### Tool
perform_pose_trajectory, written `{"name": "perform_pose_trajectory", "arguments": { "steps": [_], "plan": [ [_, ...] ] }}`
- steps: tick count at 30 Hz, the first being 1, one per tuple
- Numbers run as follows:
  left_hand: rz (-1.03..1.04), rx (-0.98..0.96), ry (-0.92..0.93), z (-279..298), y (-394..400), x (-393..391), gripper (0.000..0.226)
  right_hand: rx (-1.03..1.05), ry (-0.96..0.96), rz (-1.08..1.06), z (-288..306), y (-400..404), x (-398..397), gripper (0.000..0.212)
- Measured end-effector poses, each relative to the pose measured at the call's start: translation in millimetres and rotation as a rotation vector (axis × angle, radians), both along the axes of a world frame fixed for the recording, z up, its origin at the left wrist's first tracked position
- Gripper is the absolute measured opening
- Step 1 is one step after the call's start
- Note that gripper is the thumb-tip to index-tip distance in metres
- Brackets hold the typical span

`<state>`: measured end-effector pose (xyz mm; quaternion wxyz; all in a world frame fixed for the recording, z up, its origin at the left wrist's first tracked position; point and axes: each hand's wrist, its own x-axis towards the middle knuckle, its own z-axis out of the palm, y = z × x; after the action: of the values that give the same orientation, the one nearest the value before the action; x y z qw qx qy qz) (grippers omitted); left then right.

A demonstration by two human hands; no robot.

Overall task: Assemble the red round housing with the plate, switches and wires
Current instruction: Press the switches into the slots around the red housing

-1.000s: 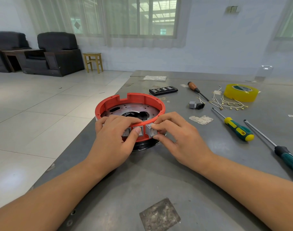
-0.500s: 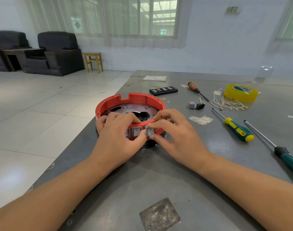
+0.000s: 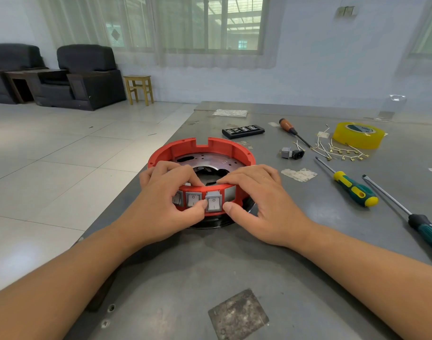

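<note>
**Both hands on the near wall of the red housing**

The red round housing (image 3: 202,153) is grasped at its near wall by both hands. The left hand (image 3: 166,204) is curled over the rim, its fingers hooked inside and its thumb laid along the lower edge of the wall, just below the middle switch (image 3: 193,199). The right hand (image 3: 261,202) is draped over the rim from the other side, with its thumb tip set against the wall beside the rightmost switch (image 3: 213,201). Three grey rocker switches are seen seated side by side in the wall; the leftmost one (image 3: 177,198) is partly hidden by the left hand. An open rectangular slot (image 3: 230,193) is visible just right of them.

Inside the housing a metal plate (image 3: 205,161) with holes and a central opening is seen. The housing is rested on a dark round base on the grey table (image 3: 234,266), near its left edge.

To the right, well apart, are laid a loose switch (image 3: 286,152), a bunch of wires (image 3: 337,148), a roll of yellow tape (image 3: 358,134), a green-and-yellow screwdriver (image 3: 350,186) and a dark-handled screwdriver (image 3: 406,212). Farther back, an orange-handled screwdriver (image 3: 292,130) and a black bit case (image 3: 243,131) are found.
</note>
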<state>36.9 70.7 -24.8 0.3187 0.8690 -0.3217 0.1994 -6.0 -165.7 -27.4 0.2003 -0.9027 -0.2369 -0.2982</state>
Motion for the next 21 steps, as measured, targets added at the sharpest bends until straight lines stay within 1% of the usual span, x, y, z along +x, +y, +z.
{"name": "perform_pose_trajectory", "arguments": {
  "steps": [8, 12, 16, 21],
  "plan": [
    [0.019, 0.009, 0.019, -2.1, -0.8, -1.2, 0.041, 0.029, 0.001, -0.009, 2.7, 4.3, -1.2, 0.037],
    [0.013, 0.035, -0.026, -3.8, 0.8, -3.0, 0.035, 0.044, 0.008, -0.012, 4.4, 5.1, -0.3, 0.037],
    [0.043, 0.105, -0.046, -0.5, -0.1, -3.6, 0.041, 0.042, 0.006, -0.013, 4.8, 5.0, 1.4, 0.036],
    [0.065, 0.102, -0.056, 2.0, -3.6, -7.6, 0.042, 0.049, -0.002, -0.013, 5.3, 5.3, 3.6, 0.034]
  ]
}}
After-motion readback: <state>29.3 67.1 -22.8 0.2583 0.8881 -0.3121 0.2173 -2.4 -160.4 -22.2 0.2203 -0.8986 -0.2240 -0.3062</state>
